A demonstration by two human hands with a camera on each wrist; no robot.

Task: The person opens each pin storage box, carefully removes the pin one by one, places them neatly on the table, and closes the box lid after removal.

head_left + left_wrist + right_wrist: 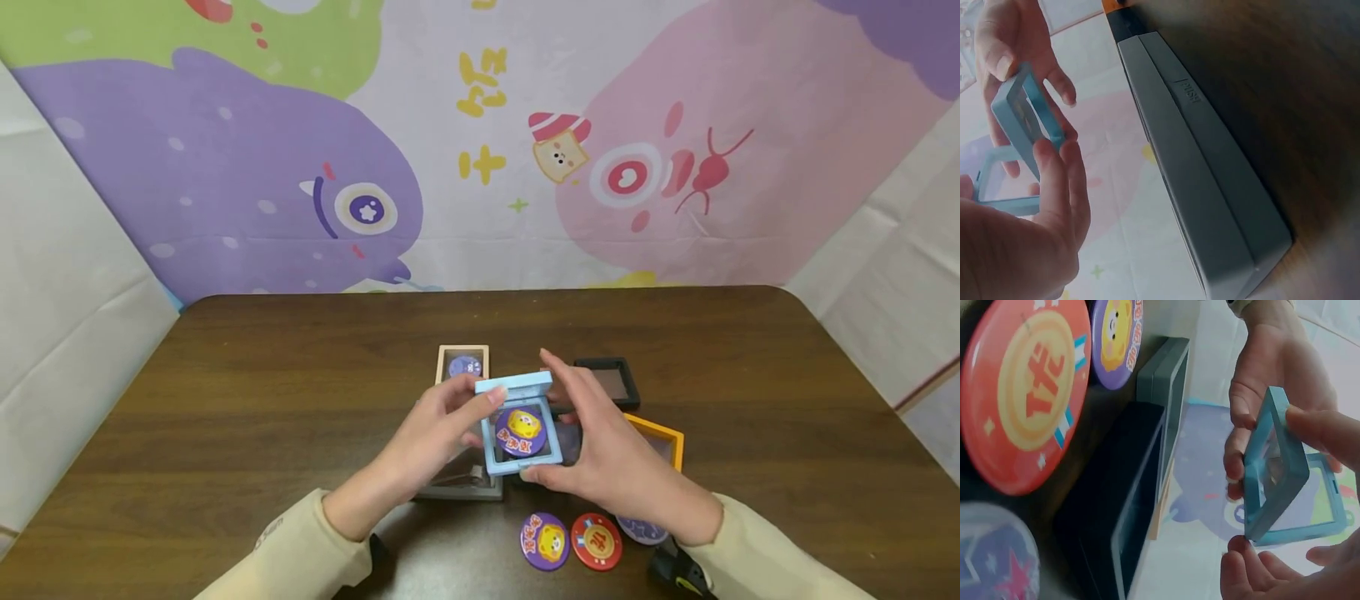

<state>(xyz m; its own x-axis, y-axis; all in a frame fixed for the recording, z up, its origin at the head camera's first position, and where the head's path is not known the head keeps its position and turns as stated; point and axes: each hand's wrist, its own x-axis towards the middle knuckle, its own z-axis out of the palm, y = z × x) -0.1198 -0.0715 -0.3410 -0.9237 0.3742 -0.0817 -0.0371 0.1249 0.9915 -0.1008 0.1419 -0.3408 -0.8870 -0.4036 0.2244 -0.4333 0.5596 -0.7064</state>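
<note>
Between both hands is a small light blue display frame, its hinged lid standing up at an angle. A round purple badge with a yellow bear lies within the frame's clear film. My left hand pinches the lid, with the thumb on its front edge. My right hand grips the frame's near edge with the thumb; its index finger stretches up past the lid. In the right wrist view, the two halves of the blue frame spread apart like a book.
On the brown table lie a grey frame, a beige frame, a black frame and an orange frame. Nearer me are a second bear badge, a red badge and a bluish badge.
</note>
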